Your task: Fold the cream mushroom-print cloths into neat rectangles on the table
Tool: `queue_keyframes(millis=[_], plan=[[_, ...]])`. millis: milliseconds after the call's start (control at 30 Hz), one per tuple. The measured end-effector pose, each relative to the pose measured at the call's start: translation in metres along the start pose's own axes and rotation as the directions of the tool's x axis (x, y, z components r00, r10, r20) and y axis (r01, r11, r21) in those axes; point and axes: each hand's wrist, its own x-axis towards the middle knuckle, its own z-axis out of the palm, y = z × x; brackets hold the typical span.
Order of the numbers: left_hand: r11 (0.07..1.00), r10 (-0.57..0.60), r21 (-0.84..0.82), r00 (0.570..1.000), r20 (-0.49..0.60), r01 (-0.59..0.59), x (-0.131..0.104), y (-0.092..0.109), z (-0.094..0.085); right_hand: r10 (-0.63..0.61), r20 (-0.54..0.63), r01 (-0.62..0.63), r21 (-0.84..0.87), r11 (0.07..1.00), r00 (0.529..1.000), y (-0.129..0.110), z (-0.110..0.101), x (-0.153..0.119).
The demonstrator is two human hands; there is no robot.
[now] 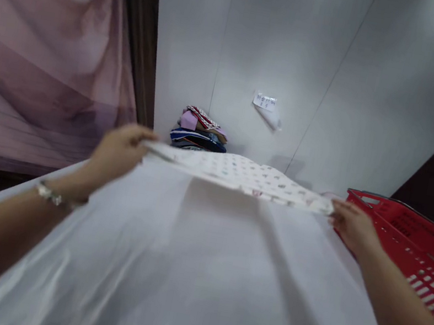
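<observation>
A white cloth item with small printed motifs (pixel 248 174), perhaps a garment, is stretched out in the air between my two hands. My left hand (pixel 120 151) pinches its left corner, fingers closed on the edge. At the opposite corner my right hand (pixel 353 223) grips it the same way. The near edge is pulled nearly straight and looks blurred. Below it, a shadow falls on the white table cover (pixel 216 285). From this low angle the exact kind of cloth item cannot be made out.
A stack of folded clothes (pixel 199 131) stands at the back against the pale wall (pixel 190 29). To the right is a red plastic basket (pixel 407 246) with a handle. A paper label (pixel 265 102) is stuck on the wall. A pink curtain (pixel 43 53) hangs at the left.
</observation>
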Motion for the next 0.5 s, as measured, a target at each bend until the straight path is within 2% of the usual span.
queue_keyframes(millis=[67, 100, 167, 200, 267, 300, 400, 433, 500], plan=[[1.000, 0.026, -0.002, 0.992, 0.125, -0.026, -0.058, -0.048, 0.034, 0.178, 0.009, -0.178, -0.051, 0.983, 0.984, 0.063, -0.010, -0.024], [1.000, -0.023, -0.013, 0.984, 0.175, 0.026, -0.086, -0.069, 0.050, 0.247, 0.016, -0.245, -0.071, 0.967, 0.969, 0.091, -0.014, -0.037], [0.975, -0.216, 0.004, 0.935, 0.282, 0.224, -0.133, -0.100, 0.071, 0.362, 0.018, -0.358, -0.112, 0.927, 0.932, 0.134, -0.020, -0.063], [0.945, -0.317, 0.019, 0.898, 0.306, 0.327, -0.150, -0.108, 0.076, 0.412, 0.021, -0.407, -0.111, 0.907, 0.911, 0.148, -0.023, -0.074], [0.894, -0.427, -0.004, 0.852, 0.303, 0.449, -0.172, -0.113, 0.073, 0.446, 0.051, -0.442, -0.081, 0.894, 0.894, 0.161, -0.029, -0.093], [0.880, -0.449, -0.027, 0.849, 0.279, 0.474, -0.176, -0.112, 0.066, 0.442, 0.058, -0.438, -0.073, 0.896, 0.895, 0.162, -0.032, -0.101], [0.894, -0.434, -0.051, 0.890, 0.138, 0.444, -0.181, -0.107, 0.040, 0.408, 0.070, -0.399, -0.117, 0.910, 0.910, 0.154, -0.042, -0.128], [0.904, -0.423, -0.019, 0.901, 0.098, 0.427, -0.183, -0.108, 0.033, 0.414, 0.084, -0.399, -0.148, 0.905, 0.907, 0.151, -0.045, -0.137], [0.907, -0.416, 0.111, 0.905, 0.086, 0.406, -0.190, -0.117, 0.023, 0.457, 0.129, -0.425, -0.213, 0.880, 0.880, 0.150, -0.050, -0.158]])
